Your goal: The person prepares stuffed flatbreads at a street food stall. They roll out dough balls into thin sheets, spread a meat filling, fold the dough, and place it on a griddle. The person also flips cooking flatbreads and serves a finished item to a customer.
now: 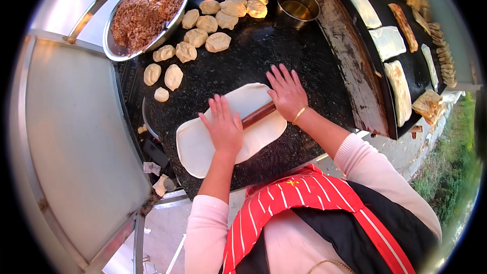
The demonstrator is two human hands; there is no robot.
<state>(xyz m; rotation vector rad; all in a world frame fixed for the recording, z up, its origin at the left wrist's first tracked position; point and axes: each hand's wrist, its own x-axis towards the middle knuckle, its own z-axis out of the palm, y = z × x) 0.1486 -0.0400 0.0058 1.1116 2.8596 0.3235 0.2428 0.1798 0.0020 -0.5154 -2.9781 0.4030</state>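
A wooden rolling pin (259, 115) lies across a thin, oblong sheet of dough (198, 146) on the black stone worktop (304, 57). My left hand (224, 127) presses flat over the pin's left end, fingers stretched forward. Over its right end rests my right hand (288, 93), palm down with the fingers spread; a gold bangle circles that wrist. Both palms hide the ends of the pin. The dough reaches out past my left hand on the left and shows on either side of the pin.
Several dough balls (196, 38) sit beyond my hands. A metal bowl (107, 38) heaped with minced filling (148, 13) stands at the far left. At the back is a metal pot (298, 7) of yellowish liquid. A griddle (412, 68) with flatbreads (397, 91) borders the right side.
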